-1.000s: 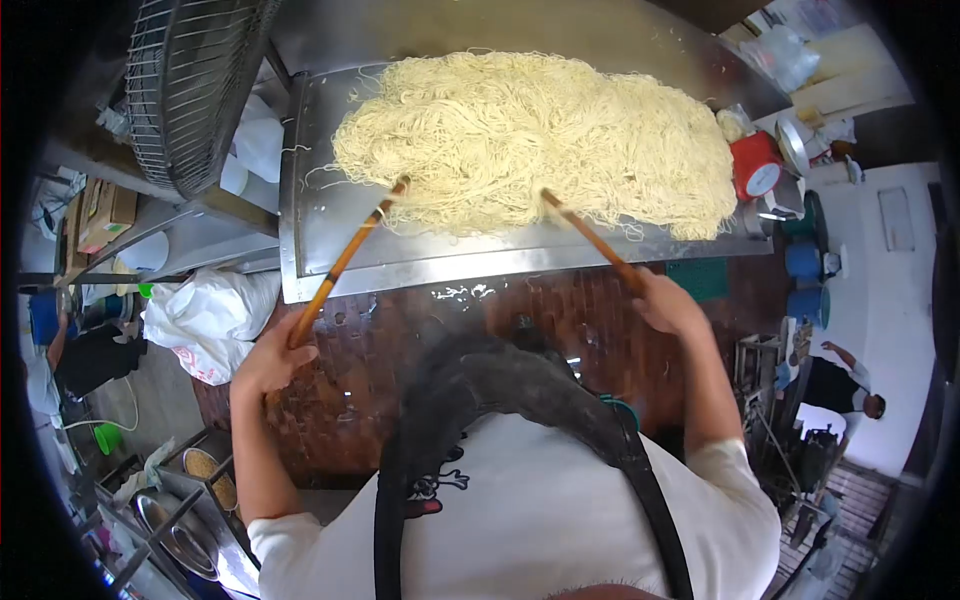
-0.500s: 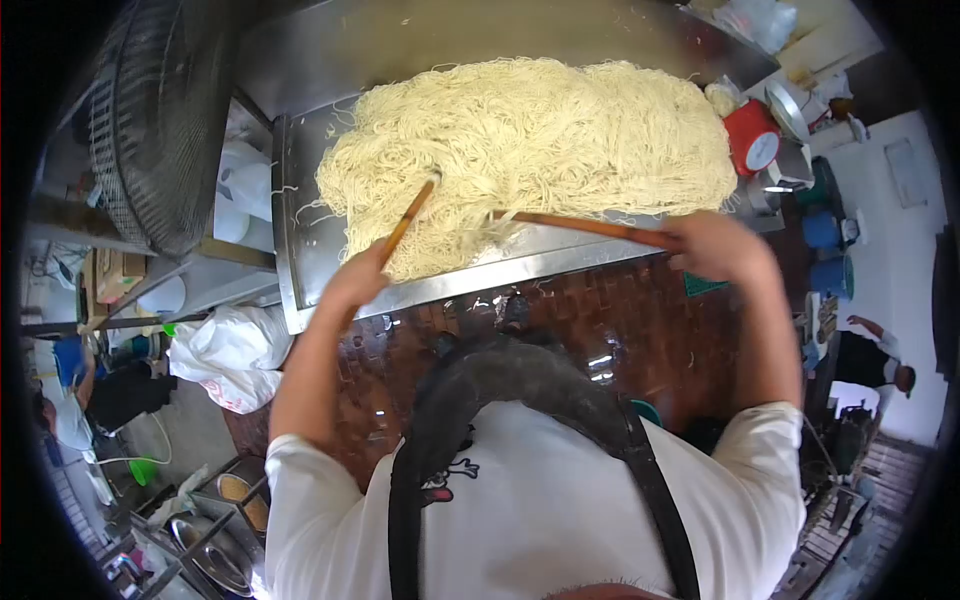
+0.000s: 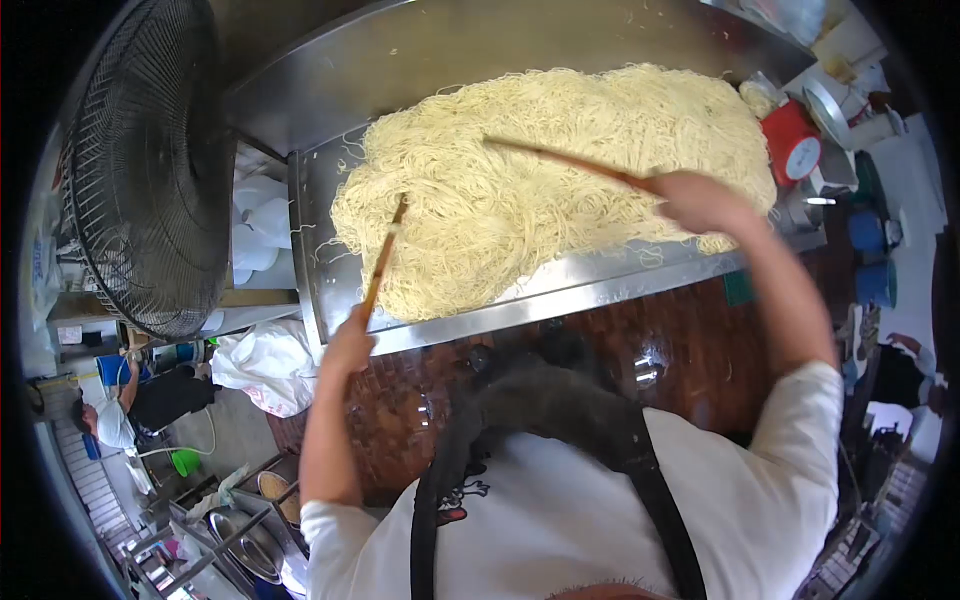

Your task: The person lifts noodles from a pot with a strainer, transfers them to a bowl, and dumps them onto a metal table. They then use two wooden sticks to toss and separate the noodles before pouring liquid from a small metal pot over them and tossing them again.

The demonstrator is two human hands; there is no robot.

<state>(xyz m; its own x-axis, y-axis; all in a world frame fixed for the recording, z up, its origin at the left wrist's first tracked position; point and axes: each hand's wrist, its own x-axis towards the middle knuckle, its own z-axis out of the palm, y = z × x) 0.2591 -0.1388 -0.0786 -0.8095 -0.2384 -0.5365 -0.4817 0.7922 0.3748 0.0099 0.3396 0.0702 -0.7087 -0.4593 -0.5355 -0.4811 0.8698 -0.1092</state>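
A long heap of pale yellow noodles (image 3: 600,125) covers much of the metal worktop (image 3: 560,297) in front of me. My left hand (image 3: 347,345) is closed around the lower end of a wooden stick (image 3: 381,265), at the worktop's front edge. That stick slants up, its tip in the left part of the noodles. On the other side, my right hand (image 3: 700,205) grips a second wooden stick (image 3: 575,161), which points left across the heap, overlapping the noodles in this view.
A large black fan (image 3: 150,170) stands at left, near a white plastic bag (image 3: 268,365). Beyond the heap's right end is a red dial scale (image 3: 790,143). A person (image 3: 150,405) works at far left; another (image 3: 905,370) is at far right.
The right stick has lifted away from the front edge and moved up over the heap. Noodles near the front left have shifted and spread. The left stick's tip has moved left.
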